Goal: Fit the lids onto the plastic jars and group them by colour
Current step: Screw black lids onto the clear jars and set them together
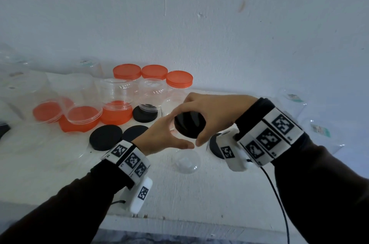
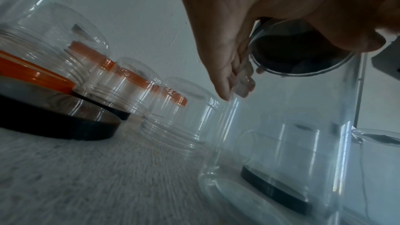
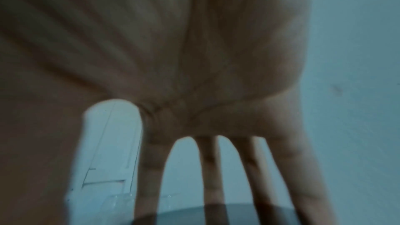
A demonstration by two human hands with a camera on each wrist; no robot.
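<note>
My left hand (image 1: 165,135) holds a clear plastic jar (image 1: 186,160) upright at the middle of the table, thumb and fingers curled round its upper wall. On the jar's mouth sits a black lid (image 1: 189,124), and my right hand (image 1: 209,111) grips it from above with fingers spread round its rim. In the left wrist view the jar (image 2: 281,143) stands close by with the lid (image 2: 298,52) on top, and the fingers (image 2: 233,78) of my left hand lie along its side. The right wrist view shows my palm, with fingers (image 3: 149,168) reaching down onto the lid (image 3: 186,215).
Three clear jars with orange lids (image 1: 153,71) stand at the back by the wall. Left of my hands, several open jars sit mouth-down on orange lids (image 1: 116,115). Loose black lids (image 1: 105,136) (image 1: 214,144) lie on the table. Lidless clear jars (image 1: 293,99) stand at both sides.
</note>
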